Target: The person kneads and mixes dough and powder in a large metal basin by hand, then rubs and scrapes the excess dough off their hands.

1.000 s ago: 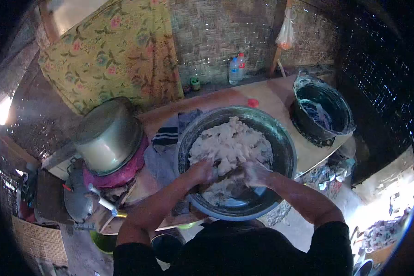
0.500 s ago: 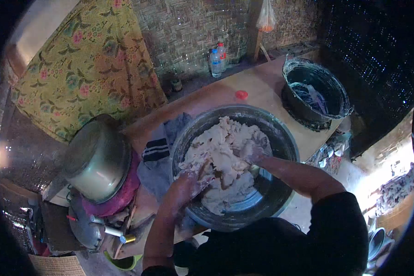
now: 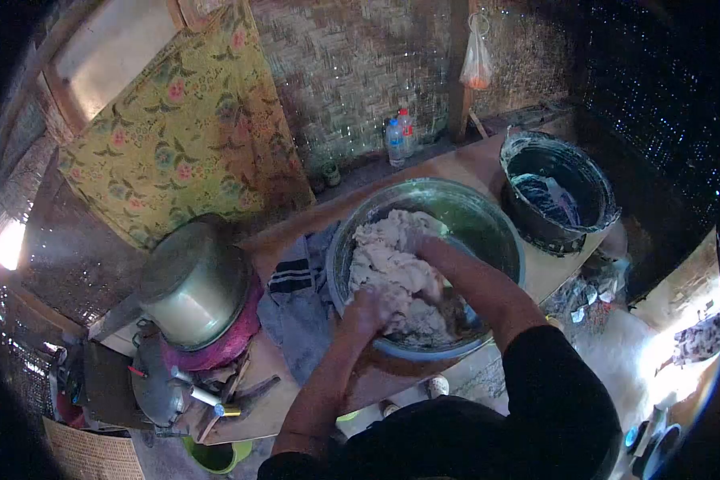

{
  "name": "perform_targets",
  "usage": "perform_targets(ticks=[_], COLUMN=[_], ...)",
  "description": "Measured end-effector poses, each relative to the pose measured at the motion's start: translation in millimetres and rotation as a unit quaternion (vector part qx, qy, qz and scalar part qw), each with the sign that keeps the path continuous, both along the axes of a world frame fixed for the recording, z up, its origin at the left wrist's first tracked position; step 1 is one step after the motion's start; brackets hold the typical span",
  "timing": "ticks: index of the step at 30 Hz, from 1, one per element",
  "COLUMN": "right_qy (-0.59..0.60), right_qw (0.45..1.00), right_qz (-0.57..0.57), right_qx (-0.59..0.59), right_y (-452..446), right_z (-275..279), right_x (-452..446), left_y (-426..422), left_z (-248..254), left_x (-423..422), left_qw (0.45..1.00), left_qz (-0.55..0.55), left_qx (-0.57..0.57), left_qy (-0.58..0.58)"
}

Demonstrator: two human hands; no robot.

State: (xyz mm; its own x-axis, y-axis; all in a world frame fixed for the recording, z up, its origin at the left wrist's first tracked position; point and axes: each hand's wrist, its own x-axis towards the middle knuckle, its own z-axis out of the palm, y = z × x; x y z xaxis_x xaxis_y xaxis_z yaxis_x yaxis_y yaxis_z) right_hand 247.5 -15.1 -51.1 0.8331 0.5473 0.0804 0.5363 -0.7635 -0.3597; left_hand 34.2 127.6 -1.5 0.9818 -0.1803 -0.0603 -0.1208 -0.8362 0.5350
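Note:
A wide metal basin [image 3: 500, 232] stands on the wooden table with a lumpy mass of pale dough [image 3: 392, 264] in its left part. My left hand [image 3: 368, 310] is at the dough's near left edge, blurred, its fingers partly sunk in or hidden by the dough. Farther back, my right hand [image 3: 418, 240] presses into the upper part of the dough, fingers mostly hidden. The basin's right side shows bare, smeared metal. Left of the basin lies a grey cloth [image 3: 300, 320] with dark and white stripes.
A dark bucket [image 3: 536, 216] sits at the table's right end. An upturned metal pot [image 3: 192, 288] rests on pink cloth at the left. Two bottles [image 3: 396, 144] stand by the woven wall. A floral curtain [image 3: 192, 144] hangs at the left, a plastic bag [image 3: 477, 66] from a post.
My right hand has moved left and farther back over the dough. The dough now sits bunched toward the basin's left side. The camera view has shifted.

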Motion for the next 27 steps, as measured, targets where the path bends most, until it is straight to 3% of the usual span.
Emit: perform_targets(ticks=[4,6,8,9,11,12,13,14,15,16,18,19,21,22,24,27], right_qy=[-0.024,-0.064,-0.073,-0.045,0.081,0.14,0.097,0.052,-0.099,0.066,0.216,0.369,0.515,0.47,0.403,0.396], right_qw=[0.997,0.991,0.984,0.985,0.985,0.964,0.972,0.978,0.977,0.975,0.894,0.806,0.684,0.799,0.9,0.895], right_qz=[0.066,0.105,0.132,0.144,0.155,0.095,0.102,0.106,0.178,0.13,0.072,0.05,0.019,-0.025,-0.039,-0.005], right_qx=[-0.016,-0.057,-0.093,-0.082,0.014,0.203,0.187,0.171,-0.056,0.17,0.385,0.459,0.516,0.374,0.164,0.206], right_y=[-34,-62,-86,-96,-115,-122,-126,-131,-135,-138,-134,-131,-123,-109,-82,-81], right_z=[1,24,58,70,74,66,78,89,116,71,-1,-14,-16,4,15,-16], right_x=[-70,-128,-179,-192,-182,-168,-155,-142,-124,-84,-7,16,26,15,10,28], left_y=[4,10,4,3,-7,-19,-27,-7,3,12,10,15,29,27,19,7], left_z=[2,-39,-41,-39,-5,40,65,72,56,27,35,24,-19,-20,-18,-45], left_x=[6,23,30,23,13,12,19,31,50,79,98,114,145,153,171,202], left_qw=[0.997,0.991,0.991,0.985,0.974,0.968,0.963,0.985,0.986,0.984,0.951,0.95,0.967,0.969,0.991,0.977], left_qz=[0.065,0.074,0.055,0.031,0.004,0.04,0.077,-0.035,-0.036,-0.069,-0.156,-0.16,-0.156,-0.157,-0.133,-0.2], left_qx=[0.03,0.088,0.101,0.102,0.107,0.109,0.109,0.089,0.086,0.119,0.245,0.245,0.134,0.129,-0.01,-0.067], left_qy=[0.0,-0.069,-0.071,-0.135,-0.201,-0.221,-0.236,-0.144,-0.141,-0.11,-0.103,-0.105,-0.149,-0.139,0.007,0.029])
